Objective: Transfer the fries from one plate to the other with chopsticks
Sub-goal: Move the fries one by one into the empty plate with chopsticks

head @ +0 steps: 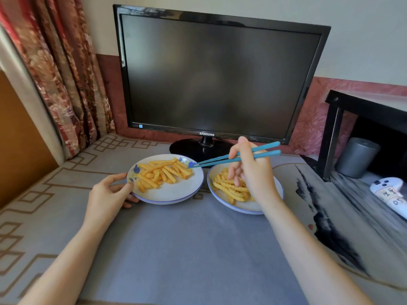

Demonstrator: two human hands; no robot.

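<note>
Over grey mat (187, 238), right hand (248, 170) pinches chopsticks (220, 159) pointing left at fries (163, 172); left hand (108, 192) grips plate (171, 194).

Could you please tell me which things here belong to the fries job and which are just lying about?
Job: chopsticks in the right hand; left plate, gripped by the left hand; right plate; fries on both.
Lying about: monitor, grey cylinder, white controller, black shelf.

The left forearm (72, 249) and right forearm (308, 249) are bare, uncovered from the near edge up to the wrists. The left hand (110, 190) and right hand (248, 170) are likewise bare, with slim fingers.
</note>
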